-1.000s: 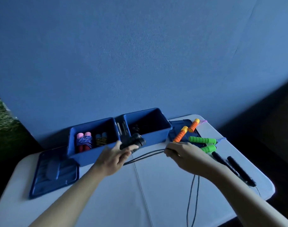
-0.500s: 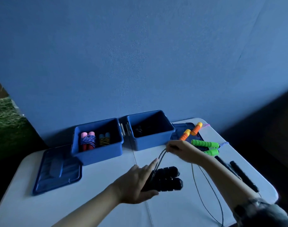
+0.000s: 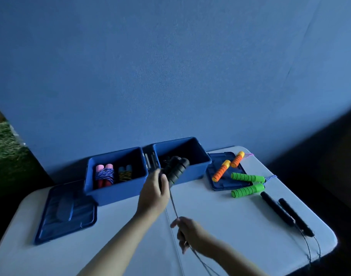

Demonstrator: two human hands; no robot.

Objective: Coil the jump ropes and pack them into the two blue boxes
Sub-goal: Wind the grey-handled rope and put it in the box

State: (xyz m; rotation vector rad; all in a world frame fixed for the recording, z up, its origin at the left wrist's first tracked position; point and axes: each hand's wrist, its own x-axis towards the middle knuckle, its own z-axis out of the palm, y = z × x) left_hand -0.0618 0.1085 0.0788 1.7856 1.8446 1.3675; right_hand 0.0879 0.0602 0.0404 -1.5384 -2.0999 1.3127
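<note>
My left hand (image 3: 153,193) grips two black foam handles (image 3: 175,169) of a jump rope, raised in front of the right blue box (image 3: 202,170). Their thin dark cord (image 3: 173,206) runs down to my right hand (image 3: 187,232), which pinches it low over the table and lets the rest trail off the near edge. The left blue box (image 3: 112,191) holds a coiled pink-handled rope (image 3: 103,175) and a coiled blue-handled rope (image 3: 124,173). Something dark lies in the right box, mostly hidden.
An orange-handled rope (image 3: 228,168) lies on a blue lid (image 3: 220,183) right of the boxes. Green handles (image 3: 247,183) and slim black handles (image 3: 286,213) lie on the white table (image 3: 230,226) at the right. A second blue lid (image 3: 66,212) lies at the left.
My left hand has lifted the black handles from low over the table up to the right box. My right hand has slid down the cord toward me, pulling it taut.
</note>
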